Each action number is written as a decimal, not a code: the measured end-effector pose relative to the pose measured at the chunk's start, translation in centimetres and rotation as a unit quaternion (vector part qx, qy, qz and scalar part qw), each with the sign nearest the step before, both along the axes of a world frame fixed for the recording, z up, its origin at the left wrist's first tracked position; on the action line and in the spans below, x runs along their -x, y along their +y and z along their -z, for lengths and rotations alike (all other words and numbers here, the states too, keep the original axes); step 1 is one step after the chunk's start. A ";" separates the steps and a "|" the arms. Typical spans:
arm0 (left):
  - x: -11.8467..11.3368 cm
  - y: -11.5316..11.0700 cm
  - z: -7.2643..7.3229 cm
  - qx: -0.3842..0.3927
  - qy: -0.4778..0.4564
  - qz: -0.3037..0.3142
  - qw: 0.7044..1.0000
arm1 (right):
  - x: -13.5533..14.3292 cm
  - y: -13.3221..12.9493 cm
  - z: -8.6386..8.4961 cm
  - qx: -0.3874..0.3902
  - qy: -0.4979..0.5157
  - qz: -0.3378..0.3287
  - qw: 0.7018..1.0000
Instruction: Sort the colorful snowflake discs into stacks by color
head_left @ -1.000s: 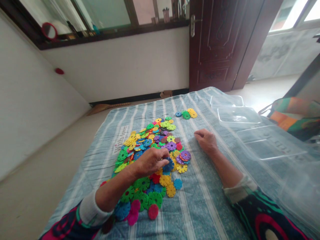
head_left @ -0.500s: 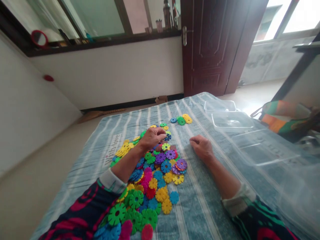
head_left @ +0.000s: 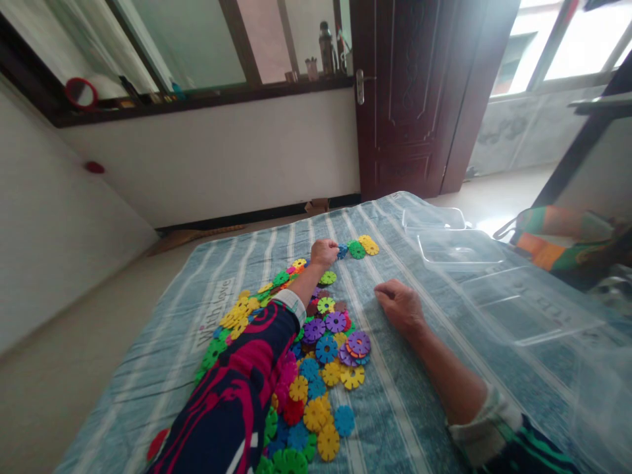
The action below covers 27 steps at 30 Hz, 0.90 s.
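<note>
My left hand (head_left: 324, 252) reaches to the far side of the pile, fingers pinched on a blue snowflake disc (head_left: 342, 251). Right of it, a green disc (head_left: 356, 249) and some yellow discs (head_left: 368, 244) lie in a short row. Beneath my left forearm spreads a heap of notched plastic discs, among them purple (head_left: 336, 322), blue (head_left: 326, 349), yellow (head_left: 328, 442) and red (head_left: 293, 411) ones. My right hand (head_left: 401, 306) rests on the cloth to the right of the heap, its fingers curled in, with nothing visible in them.
A striped blue cloth (head_left: 390, 388) covers the surface. Along its right side lie clear plastic containers (head_left: 461, 264), with a clear lid-like piece (head_left: 536, 339) nearer. A colourful bag (head_left: 553, 247) is beyond the right edge. Behind stand a wall and a dark door (head_left: 405, 99).
My left hand has moved away from me and right, from the heap's far part to the blue disc in the row. The right hand stays put. The view has tilted slightly up.
</note>
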State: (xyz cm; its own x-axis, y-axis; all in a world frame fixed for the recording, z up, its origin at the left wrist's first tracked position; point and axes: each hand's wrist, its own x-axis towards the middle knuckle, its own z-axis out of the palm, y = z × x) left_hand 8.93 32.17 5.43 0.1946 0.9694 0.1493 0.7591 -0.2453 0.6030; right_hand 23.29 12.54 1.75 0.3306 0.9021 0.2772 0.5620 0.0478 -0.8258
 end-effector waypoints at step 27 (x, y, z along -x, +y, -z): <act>-1.3 1.3 -0.4 -0.093 0.103 0.003 0.990 | -0.1 0.1 0.0 0.008 -0.012 -0.005 1.000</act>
